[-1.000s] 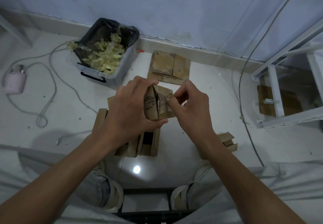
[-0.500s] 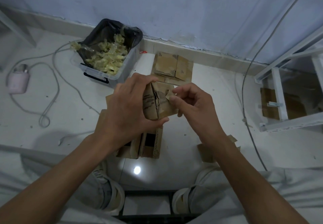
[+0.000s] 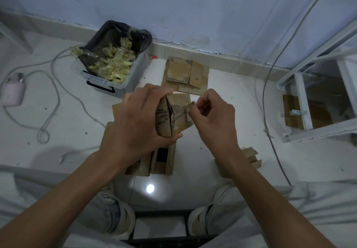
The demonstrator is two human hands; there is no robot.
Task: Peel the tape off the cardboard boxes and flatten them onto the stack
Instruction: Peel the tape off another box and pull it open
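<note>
Gripping the small brown cardboard box (image 3: 174,116), the left hand (image 3: 138,124) holds; the right hand (image 3: 213,116) pinches translucent tape (image 3: 188,106), now pulled farther right; print illegible.

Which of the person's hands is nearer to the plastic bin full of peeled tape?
Left. The left hand grips the small box just below-right of the bin; the right hand pinches tape farther right.

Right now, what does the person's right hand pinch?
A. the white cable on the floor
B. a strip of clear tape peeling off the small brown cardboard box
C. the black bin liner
B: the right hand pinches the strip of clear tape, pulled from the small brown cardboard box that the left hand grips.
</note>
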